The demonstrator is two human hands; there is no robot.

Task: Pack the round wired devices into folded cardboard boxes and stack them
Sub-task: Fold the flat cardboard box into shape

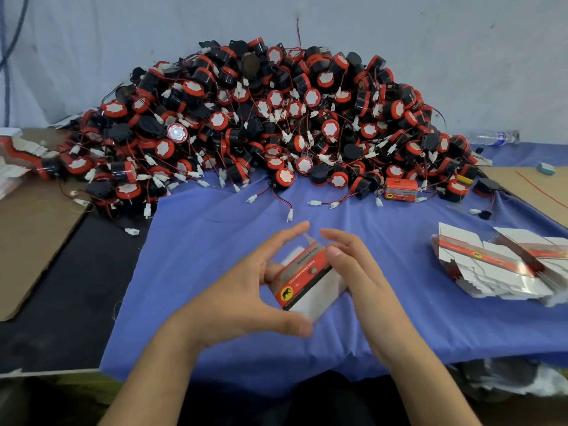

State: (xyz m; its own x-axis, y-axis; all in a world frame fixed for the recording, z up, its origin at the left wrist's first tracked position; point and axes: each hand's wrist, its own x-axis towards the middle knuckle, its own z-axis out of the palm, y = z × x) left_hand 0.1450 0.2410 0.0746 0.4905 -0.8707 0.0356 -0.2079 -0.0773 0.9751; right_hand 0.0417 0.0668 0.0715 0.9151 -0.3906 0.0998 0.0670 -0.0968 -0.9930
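The small red-and-white printed cardboard box (pixel 302 278) is near the middle, just above the blue cloth-covered table (pixel 215 241). The left hand (pixel 246 292) has it in a curled grip; the right hand (pixel 356 272) presses its right side, fingers nearly straight. It looks light, thin-walled and easily crushed, so it is best held by edges and corners. Round black-and-red wired devices (pixel 276 124) are heaped at the far side.

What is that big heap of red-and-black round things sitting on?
The heap spills at the front onto a blue cloth and at the left onto brown cardboard. What lies beneath its middle is covered.
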